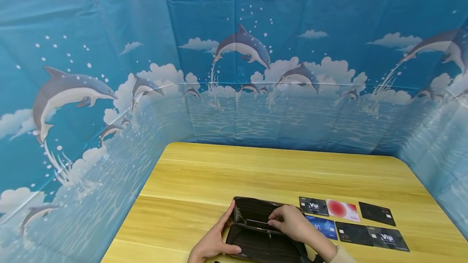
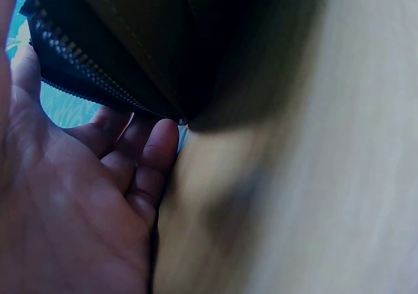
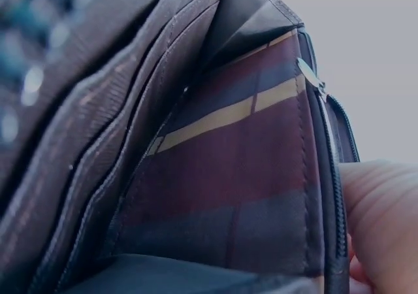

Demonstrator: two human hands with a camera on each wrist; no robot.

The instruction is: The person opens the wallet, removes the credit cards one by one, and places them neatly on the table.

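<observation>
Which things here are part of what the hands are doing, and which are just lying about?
In hand: left hand, right hand, open black wallet, six cards laid in two rows beside it.
Lying about: wooden table, dolphin backdrop.

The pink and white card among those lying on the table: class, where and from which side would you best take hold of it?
The pink and white card lies flat in the back row, a black card close on its left and another near its right. Its far long edge faces bare table, so probably come from above and behind, pinching or tipping up that edge.
</observation>
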